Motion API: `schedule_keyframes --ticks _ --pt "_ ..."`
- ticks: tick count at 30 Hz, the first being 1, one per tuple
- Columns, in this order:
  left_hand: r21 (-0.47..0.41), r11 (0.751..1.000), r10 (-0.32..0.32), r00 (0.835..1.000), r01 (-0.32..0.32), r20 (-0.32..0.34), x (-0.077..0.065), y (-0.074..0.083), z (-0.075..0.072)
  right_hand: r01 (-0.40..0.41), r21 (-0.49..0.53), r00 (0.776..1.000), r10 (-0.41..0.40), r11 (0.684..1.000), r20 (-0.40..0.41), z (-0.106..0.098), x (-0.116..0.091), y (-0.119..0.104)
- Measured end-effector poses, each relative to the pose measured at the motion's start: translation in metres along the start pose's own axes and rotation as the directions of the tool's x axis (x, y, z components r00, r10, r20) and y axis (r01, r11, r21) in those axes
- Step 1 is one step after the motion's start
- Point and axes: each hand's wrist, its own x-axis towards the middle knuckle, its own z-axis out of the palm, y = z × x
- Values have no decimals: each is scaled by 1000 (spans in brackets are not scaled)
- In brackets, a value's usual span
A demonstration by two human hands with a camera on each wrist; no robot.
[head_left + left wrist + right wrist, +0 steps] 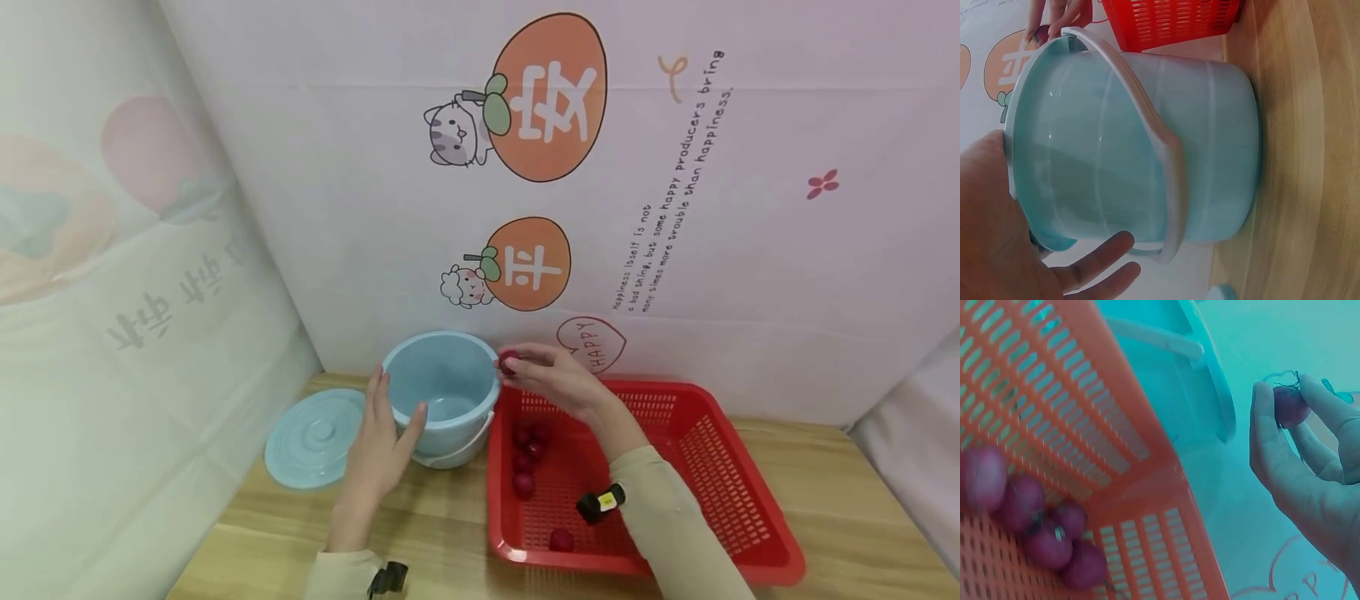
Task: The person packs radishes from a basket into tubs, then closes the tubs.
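Observation:
A small red radish (pixel 1291 407) is pinched between the fingertips and thumb of my right hand (pixel 558 383), just right of the bucket's rim. Wisps of stem show on the radish in the right wrist view. The light blue bucket (pixel 450 437) stands upright with its top uncovered, and its inner floor shows bare. Its pale handle (pixel 1175 187) hangs down along the side. My left hand (pixel 382 454) is at the bucket's near left rim, fingers extended and spread. Several more radishes (pixel 1049 544) lie along the left side of the red basket (pixel 497 500).
A light blue lid (pixel 318 437) lies flat on the wooden table (pixel 442 533), left of the bucket. One radish (pixel 561 540) sits apart at the basket's near edge. Behind the bucket and basket rises a printed cloth (pixel 360 208); another pale cloth borders the left.

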Motion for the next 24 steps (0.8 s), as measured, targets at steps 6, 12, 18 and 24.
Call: schedule_keyframes --ticks 6,12,18,24 --pt "-1 1000 -5 1000 5 -13 -2 -1 1 -15 -5 999 15 1000 36 21 13 3" --pt "-1 1000 -7 1000 7 -22 -1 1 1 -4 25 999 3 1000 47 31 22 3" --pt "-8 1000 -2 1000 2 -31 -3 2 0 -18 -93 999 21 995 33 35 23 4" --pt "0 1000 -1 999 1 -43 -4 3 2 -13 -234 1000 16 972 8 37 22 8"
